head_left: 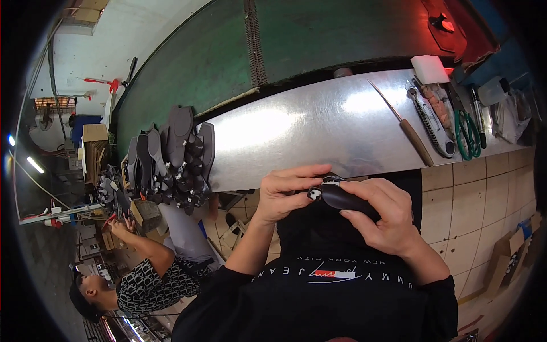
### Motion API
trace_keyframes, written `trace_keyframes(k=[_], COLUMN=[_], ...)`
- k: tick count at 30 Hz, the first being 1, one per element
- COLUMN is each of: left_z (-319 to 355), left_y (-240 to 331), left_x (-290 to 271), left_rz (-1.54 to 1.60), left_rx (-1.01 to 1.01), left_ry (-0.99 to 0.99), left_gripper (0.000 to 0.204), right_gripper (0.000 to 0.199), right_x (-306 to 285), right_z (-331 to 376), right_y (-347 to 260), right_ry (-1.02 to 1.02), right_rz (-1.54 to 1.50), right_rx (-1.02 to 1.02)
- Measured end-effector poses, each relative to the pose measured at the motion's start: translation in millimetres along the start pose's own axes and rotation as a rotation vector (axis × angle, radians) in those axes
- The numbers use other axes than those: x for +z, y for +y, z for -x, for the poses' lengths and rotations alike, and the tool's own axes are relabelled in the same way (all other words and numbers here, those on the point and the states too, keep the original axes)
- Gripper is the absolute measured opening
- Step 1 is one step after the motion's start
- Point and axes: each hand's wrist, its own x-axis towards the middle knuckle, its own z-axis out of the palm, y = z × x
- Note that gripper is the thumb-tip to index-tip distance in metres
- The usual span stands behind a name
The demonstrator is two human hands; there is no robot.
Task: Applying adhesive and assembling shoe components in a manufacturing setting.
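A dark sandal [343,200] with a pale ornament on its strap is held in front of my chest, just off the near edge of the metal bench. My left hand [283,192] pinches the strap end, where the pale piece shows. Wrapped round the sole from the other side is my right hand [380,212], its fingertips near the strap. The palms hide part of the sandal. On the bench to the left, a heap of similar dark sandals [179,134] lies piled, several with shiny strap ornaments.
At the right of the metal bench [268,137] lie an awl [416,142], a utility knife [430,122], green-handled scissors [467,134], a marker [478,117] and a white block [429,69]. Beyond runs a green conveyor belt [199,68]. At the left a co-worker [151,279] handles something red.
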Motion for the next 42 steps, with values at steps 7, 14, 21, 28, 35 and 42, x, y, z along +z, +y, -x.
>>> trace_keyframes(k=[7, 14, 21, 28, 35, 42], left_z=[-1.5, -1.5, -4.9, -3.1, -4.8, -4.1], left_y=[1.9, 13.1, 13.4, 2.2, 8.4, 11.1], left_x=[4.2, 8.4, 21.8, 29.0, 37.9, 37.5], left_rz=[0.063, -0.136, -0.173, -0.02, -0.014, 0.052], left_rx=[-0.003, 0.013, -0.179, -0.311, -0.349, -0.373], left_ry=[-0.012, -0.084, 0.001, 0.097, 0.174, 0.229], left_gripper=[0.036, 0.035, 0.041, 0.043, 0.041, 0.041], right_gripper=[0.04, 0.038, 0.037, 0.013, 0.015, 0.018], right_x=[5.9, 2.0, 8.9, 16.2, 15.5, 10.0], right_z=[2.5, -0.7, 3.1, 5.1, -0.7, -9.0], right_y=[1.8, -4.6, 14.6, 19.7, 19.6, 22.9], right_ry=[0.026, -0.054, -0.042, -0.027, -0.04, -0.162], right_rz=[-0.002, 0.125, -0.031, -0.002, 0.156, 0.262], right_rx=[0.005, 0.015, 0.193, 0.226, 0.074, -0.08])
